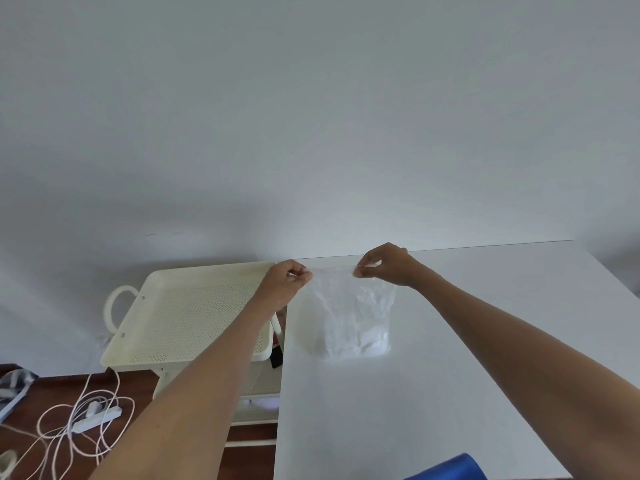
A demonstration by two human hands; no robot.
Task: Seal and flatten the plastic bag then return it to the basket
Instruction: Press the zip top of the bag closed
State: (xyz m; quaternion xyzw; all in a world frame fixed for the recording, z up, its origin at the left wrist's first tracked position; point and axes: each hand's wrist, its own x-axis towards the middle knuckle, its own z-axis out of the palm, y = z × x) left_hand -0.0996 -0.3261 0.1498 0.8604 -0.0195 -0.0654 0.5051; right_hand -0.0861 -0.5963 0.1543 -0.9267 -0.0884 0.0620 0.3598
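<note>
Single head-worn view; the scene is seen from above and behind the white table (433,393), facing forward and down toward the wall beyond it. The table's near edge is cut off at bottom. Left of the table, the cream basket (187,317) is included.

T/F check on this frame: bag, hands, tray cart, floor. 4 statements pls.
1. Both hands, left hand and right hand, pinch the top edge of the clear plastic bag. True.
2. The bag lies in the cream perforated tray basket. False: it stands on the white table.
3. The tray basket is left of the table. True.
4. A black cable lies on the floor. False: a white cord with power strip.
</note>
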